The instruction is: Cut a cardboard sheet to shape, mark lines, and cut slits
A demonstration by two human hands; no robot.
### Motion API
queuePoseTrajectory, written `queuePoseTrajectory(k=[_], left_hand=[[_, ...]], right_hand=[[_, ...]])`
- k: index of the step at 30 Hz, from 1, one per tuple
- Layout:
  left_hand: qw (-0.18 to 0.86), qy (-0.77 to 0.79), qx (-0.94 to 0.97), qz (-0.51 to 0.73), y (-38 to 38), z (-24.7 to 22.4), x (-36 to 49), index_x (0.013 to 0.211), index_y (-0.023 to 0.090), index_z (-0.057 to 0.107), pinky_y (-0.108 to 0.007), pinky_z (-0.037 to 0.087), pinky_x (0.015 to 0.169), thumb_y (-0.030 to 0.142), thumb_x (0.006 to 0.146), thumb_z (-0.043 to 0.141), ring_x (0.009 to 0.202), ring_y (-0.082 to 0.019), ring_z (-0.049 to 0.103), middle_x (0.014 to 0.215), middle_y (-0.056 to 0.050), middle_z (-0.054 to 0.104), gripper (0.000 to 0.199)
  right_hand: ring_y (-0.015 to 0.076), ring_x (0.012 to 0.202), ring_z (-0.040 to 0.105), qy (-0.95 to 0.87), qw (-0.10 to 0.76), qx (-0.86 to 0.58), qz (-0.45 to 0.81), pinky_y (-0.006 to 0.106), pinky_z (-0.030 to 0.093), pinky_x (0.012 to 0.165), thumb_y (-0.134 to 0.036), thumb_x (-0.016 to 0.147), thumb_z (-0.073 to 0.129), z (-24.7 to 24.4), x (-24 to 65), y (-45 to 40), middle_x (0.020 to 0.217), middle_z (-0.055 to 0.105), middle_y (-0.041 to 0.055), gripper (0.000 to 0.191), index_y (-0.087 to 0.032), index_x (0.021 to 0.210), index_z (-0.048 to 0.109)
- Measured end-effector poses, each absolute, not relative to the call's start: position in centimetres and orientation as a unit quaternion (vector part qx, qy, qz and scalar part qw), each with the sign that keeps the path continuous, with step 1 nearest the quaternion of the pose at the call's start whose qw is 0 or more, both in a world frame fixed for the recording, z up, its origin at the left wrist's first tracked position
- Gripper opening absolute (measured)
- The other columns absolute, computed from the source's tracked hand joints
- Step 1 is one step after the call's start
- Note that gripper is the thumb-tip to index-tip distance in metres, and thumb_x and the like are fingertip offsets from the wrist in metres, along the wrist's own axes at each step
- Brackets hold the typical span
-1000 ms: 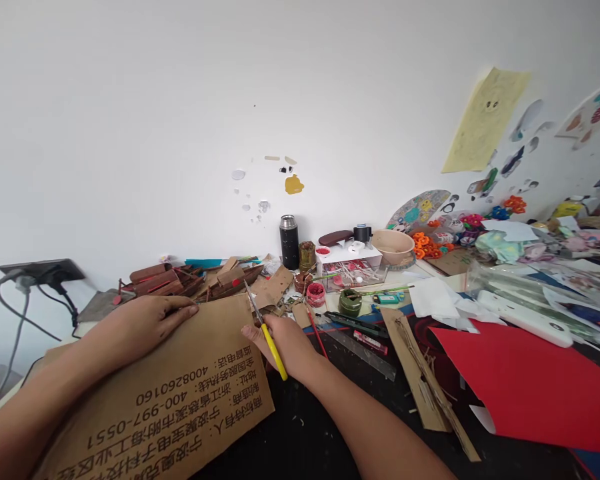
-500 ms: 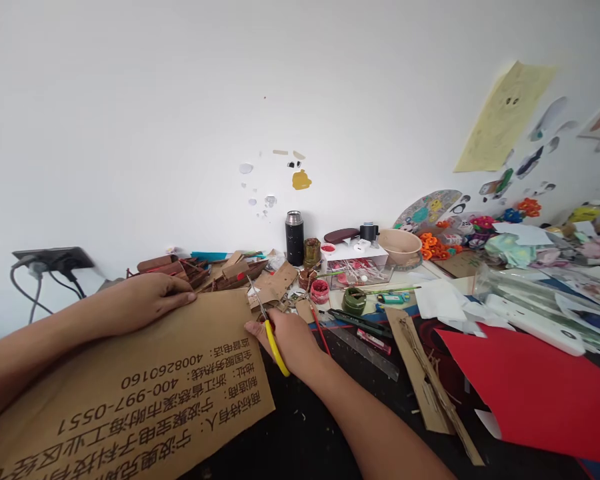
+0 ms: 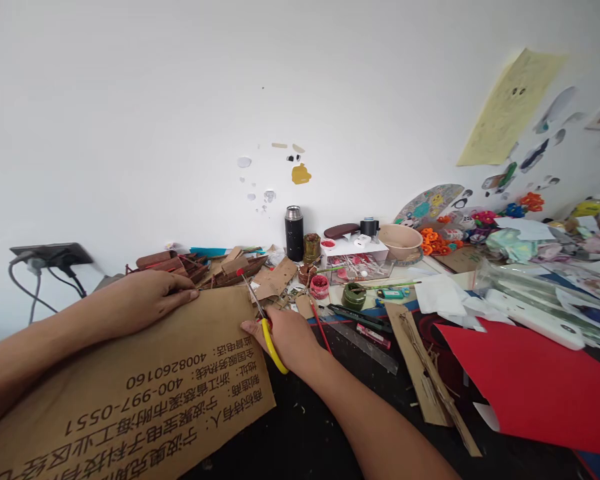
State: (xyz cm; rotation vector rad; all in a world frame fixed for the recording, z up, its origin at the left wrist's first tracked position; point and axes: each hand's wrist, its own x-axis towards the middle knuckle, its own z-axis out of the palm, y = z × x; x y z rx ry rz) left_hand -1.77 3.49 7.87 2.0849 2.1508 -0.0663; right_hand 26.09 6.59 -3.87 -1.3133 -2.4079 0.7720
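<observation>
A large sheet of brown cardboard [image 3: 180, 353] with upside-down printed black characters fills the lower left. My left hand [image 3: 155, 300] lies over its far edge, fingers curled together and gripping it. My right hand [image 3: 293, 340] is closed on scissors [image 3: 274, 350] with yellow handles, at the sheet's right edge. The scissors' metal blades point away and slightly left, close to the sheet's far right corner. From this angle I cannot tell how far the blades are apart. Part of the handles is hidden by my fingers.
Behind the sheet lie brown cardboard models [image 3: 175, 263] and scraps [image 3: 280, 277]. A black thermos [image 3: 294, 235], paint jars [image 3: 354, 297] and a beige bowl [image 3: 401, 241] stand near the wall. Rightward are a ruler [image 3: 365, 347], a cardboard strip [image 3: 420, 373] and red paper [image 3: 535, 393].
The scissors and my right hand have shifted slightly left, the blade tips leaning further left. My left hand keeps its hold on the cardboard. The camera view has moved a little.
</observation>
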Motion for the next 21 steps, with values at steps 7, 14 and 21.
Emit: queuePoseTrajectory(k=[7, 14, 21], left_hand=[[0.07, 0.71, 0.701, -0.008, 3.0, 7.6, -2.3, 0.114, 0.029, 0.087, -0.051, 0.054, 0.1, 0.071, 0.097, 0.041, 0.104, -0.037, 0.078, 0.117, -0.01, 0.086, 0.064], [0.054, 0.717, 0.694, -0.024, 2.5, 7.6, -1.8, 0.115, 0.031, 0.087, -0.054, 0.055, 0.099, 0.072, 0.094, 0.038, 0.109, -0.04, 0.078, 0.123, -0.01, 0.085, 0.066], [0.048, 0.715, 0.697, -0.02, 2.4, 7.1, -2.0, 0.119, 0.033, 0.087, -0.055, 0.055, 0.101, 0.073, 0.094, 0.036, 0.11, -0.041, 0.078, 0.126, -0.009, 0.085, 0.069]], right_hand=[[0.0415, 0.106, 0.078, -0.833, 0.14, -0.46, 0.274, 0.045, 0.055, 0.085, -0.088, 0.103, 0.037, -3.8, 26.2, 6.6, 0.111, 0.082, 0.0219, 0.079, -0.018, 0.115, 0.074], [0.0422, 0.104, 0.079, -0.837, 0.133, -0.456, 0.273, 0.045, 0.055, 0.084, -0.088, 0.103, 0.037, -3.6, 26.2, 6.5, 0.108, 0.082, 0.0223, 0.081, -0.017, 0.115, 0.073], [0.0396, 0.103, 0.078, -0.837, 0.132, -0.457, 0.269, 0.043, 0.055, 0.084, -0.085, 0.105, 0.042, -3.6, 26.2, 6.4, 0.109, 0.082, 0.0212, 0.075, -0.017, 0.116, 0.074]])
